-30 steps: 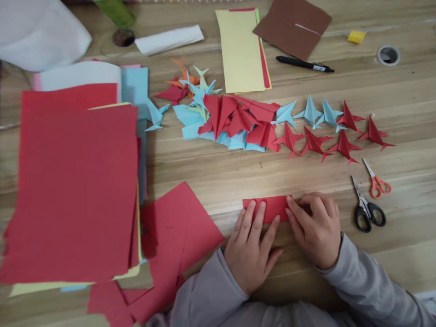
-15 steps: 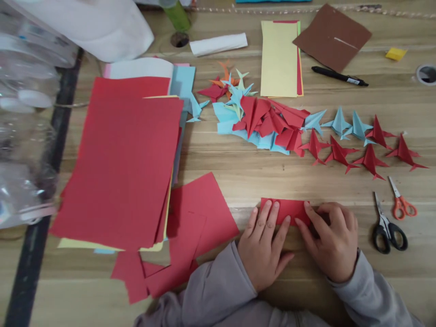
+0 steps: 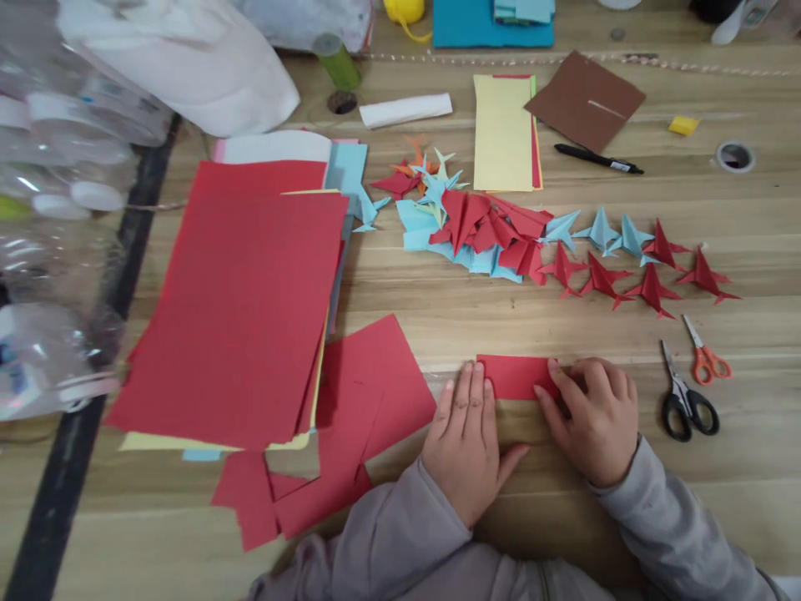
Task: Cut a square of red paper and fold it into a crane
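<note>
A small red paper rectangle [image 3: 516,377] lies flat on the wooden table in front of me. My left hand [image 3: 466,446] rests flat with its fingers stretched out, the fingertips touching the paper's left end. At the right end, the thumb and index finger of my right hand [image 3: 591,413] pinch the paper, while its other fingers are curled. Larger red sheets [image 3: 388,392] lie left of my left hand. Beyond the rectangle is a heap of folded red pieces [image 3: 488,221] over light blue ones, with folded red stars [image 3: 651,288] and blue stars [image 3: 599,231] in rows beside it.
Black scissors [image 3: 685,401] and orange scissors [image 3: 704,355] lie right of my right hand. A tall stack of red sheets [image 3: 244,309] is at the left. Farther back are yellow paper strips [image 3: 504,133], a brown sheet [image 3: 585,100], a pen [image 3: 597,159] and a tape roll [image 3: 735,156].
The view has shifted, showing more of the table's far side. My left fingers have drawn together and moved to the paper's left end, baring its middle. My right hand still pinches the right end.
</note>
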Demonstrator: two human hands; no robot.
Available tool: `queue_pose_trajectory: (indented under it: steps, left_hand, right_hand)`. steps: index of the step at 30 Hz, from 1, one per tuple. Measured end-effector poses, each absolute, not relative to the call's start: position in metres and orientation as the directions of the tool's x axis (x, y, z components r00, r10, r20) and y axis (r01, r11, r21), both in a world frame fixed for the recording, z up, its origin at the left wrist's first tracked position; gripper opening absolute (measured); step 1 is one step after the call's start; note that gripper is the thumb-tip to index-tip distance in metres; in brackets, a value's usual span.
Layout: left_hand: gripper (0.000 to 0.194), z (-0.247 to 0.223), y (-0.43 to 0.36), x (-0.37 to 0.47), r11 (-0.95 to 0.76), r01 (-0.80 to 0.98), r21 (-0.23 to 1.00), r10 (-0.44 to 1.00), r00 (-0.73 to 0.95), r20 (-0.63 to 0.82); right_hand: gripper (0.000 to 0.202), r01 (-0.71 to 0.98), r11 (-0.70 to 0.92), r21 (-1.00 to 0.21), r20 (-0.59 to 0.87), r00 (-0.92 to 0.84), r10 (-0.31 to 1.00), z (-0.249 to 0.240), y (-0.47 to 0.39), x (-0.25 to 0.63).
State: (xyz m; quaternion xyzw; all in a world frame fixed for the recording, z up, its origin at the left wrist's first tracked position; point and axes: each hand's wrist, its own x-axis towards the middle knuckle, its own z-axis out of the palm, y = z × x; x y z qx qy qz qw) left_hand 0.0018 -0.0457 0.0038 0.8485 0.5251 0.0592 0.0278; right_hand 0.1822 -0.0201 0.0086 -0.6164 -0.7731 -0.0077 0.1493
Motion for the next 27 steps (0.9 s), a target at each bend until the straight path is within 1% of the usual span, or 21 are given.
queue_pose_trajectory:
  steps: [2,4,9,10,11,12,13,15,17,20,23,25,27]
  left_hand:
    - [0.078,0.003,-0.047,0.000,-0.415,0.907,0.072,0.909,0.409,0.078]
    - [0.080,0.004,-0.048,0.000,-0.398,0.915,0.061,0.915,0.392,0.096]
    - [0.071,0.005,-0.046,0.001,-0.362,0.929,0.082,0.915,0.337,0.221]
    - [0.067,0.003,-0.045,0.001,-0.408,0.909,0.090,0.895,0.378,0.237]
    - [0.063,0.001,-0.044,0.002,-0.498,0.861,0.102,0.851,0.462,0.249]
    - [0.061,-0.002,-0.044,0.002,-0.565,0.816,0.119,0.814,0.528,0.240]
    - [0.063,-0.005,-0.043,0.003,-0.598,0.790,0.139,0.796,0.563,0.222]
    - [0.067,-0.012,-0.042,0.003,-0.613,0.775,0.156,0.789,0.588,0.177]
    - [0.063,-0.016,-0.041,0.004,-0.613,0.776,0.149,0.790,0.597,0.141]
    - [0.068,-0.019,-0.038,0.005,-0.624,0.773,0.118,0.780,0.605,0.158]
    - [0.070,-0.018,-0.036,0.006,-0.636,0.766,0.097,0.769,0.617,0.168]
    - [0.069,-0.017,-0.035,0.006,-0.632,0.769,0.096,0.772,0.614,0.164]
    - [0.063,-0.016,-0.034,0.007,-0.618,0.779,0.103,0.784,0.601,0.158]
  right_hand:
    - [0.029,0.958,0.235,-0.162,0.240,-0.193,0.951,0.007,-0.020,0.182]
    - [0.030,0.961,0.231,-0.153,0.249,-0.188,0.950,0.006,-0.020,0.181]
    - [0.029,0.962,0.227,-0.154,0.257,-0.183,0.949,0.004,-0.019,0.182]
    - [0.029,0.960,0.234,-0.154,0.263,-0.188,0.946,0.004,-0.019,0.182]
    - [0.028,0.960,0.234,-0.155,0.276,-0.186,0.943,0.003,-0.018,0.182]
    - [0.027,0.959,0.238,-0.156,0.281,-0.188,0.941,0.002,-0.018,0.182]
    - [0.027,0.959,0.234,-0.159,0.290,-0.182,0.940,0.001,-0.018,0.183]
    - [0.026,0.959,0.230,-0.164,0.301,-0.173,0.938,-0.002,-0.016,0.183]
    - [0.026,0.958,0.232,-0.169,0.327,-0.167,0.930,-0.005,-0.014,0.185]
    - [0.027,0.954,0.251,-0.165,0.363,-0.178,0.915,-0.006,-0.012,0.187]
    - [0.027,0.940,0.325,-0.104,0.437,-0.251,0.864,-0.004,-0.015,0.187]
    - [0.027,0.885,0.463,-0.049,0.457,-0.392,0.798,-0.004,-0.018,0.185]
    - [0.023,0.818,0.575,-0.013,0.422,-0.517,0.745,-0.004,-0.020,0.182]
